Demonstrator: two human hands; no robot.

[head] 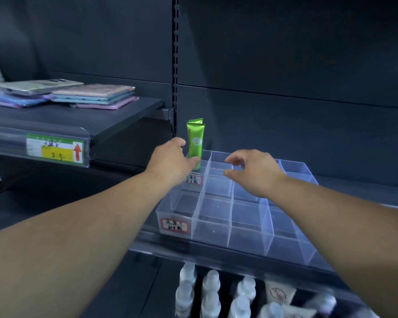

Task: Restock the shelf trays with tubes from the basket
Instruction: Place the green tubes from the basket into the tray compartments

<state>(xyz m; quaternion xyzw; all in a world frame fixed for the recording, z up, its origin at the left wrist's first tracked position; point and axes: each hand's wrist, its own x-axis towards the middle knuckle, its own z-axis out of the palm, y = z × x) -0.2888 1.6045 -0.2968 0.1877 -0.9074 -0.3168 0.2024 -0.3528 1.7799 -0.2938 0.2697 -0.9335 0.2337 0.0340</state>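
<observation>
Your left hand (170, 161) pinches the green tube (195, 138) low on its body. The tube stands upright, long axis vertical and crimped end up, at the back-left compartment of the clear tray (200, 203), straight ahead of that hand. Your right hand (255, 173) hovers beside it over the tray, fingers loosely curled and holding nothing. The tube looks like glossy, soft plastic, and the tray is rigid, transparent and thin-walled. Only 1 tube shows.
</observation>
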